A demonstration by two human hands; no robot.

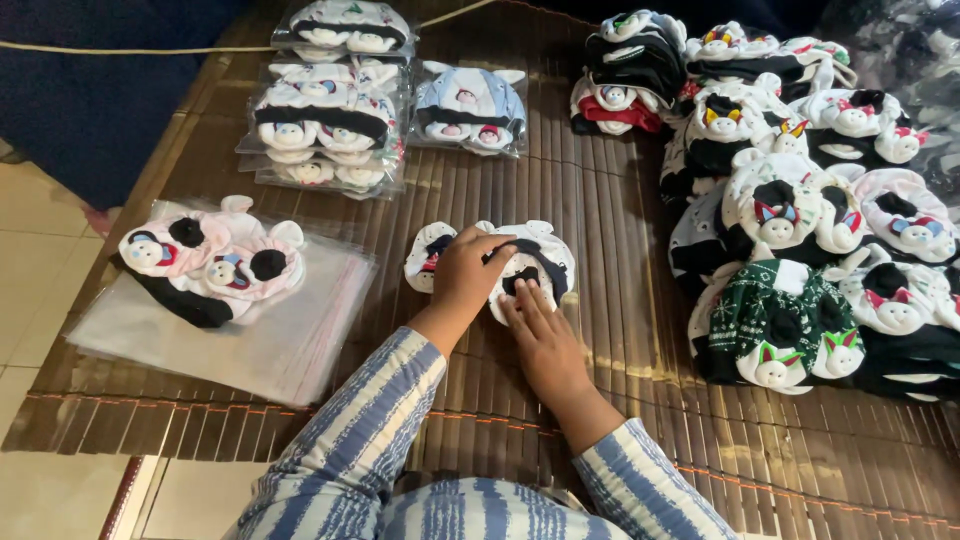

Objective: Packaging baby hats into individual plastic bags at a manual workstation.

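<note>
1. Head view: the left hand (466,272) lies curled on top of a small white-and-black baby hat (520,268) with animal faces, its fingers bent down onto the cloth, pressing rather than clasping it.
2. The right hand (543,340) is flat and open, its fingertips (524,293) resting on the near edge of the same hat.
3. That hat sits in the middle of a brown slatted bamboo mat (600,220), just ahead of both hands; both forearms wear blue-and-white striped sleeves (370,430).
4. To the left, two pink hats (215,258) with black ears lie on a stack of clear plastic bags (280,340), well apart from the hands.
5. Farther off, near the top of the mat, stand piles of bagged hats (330,110), and beside them one bagged light-blue hat (470,105).
6. On the right, a large loose heap of unbagged hats (800,200) in white, black, red and dark green spreads along the mat's edge.
7. Pale floor tiles (30,230) show at the left.
</note>
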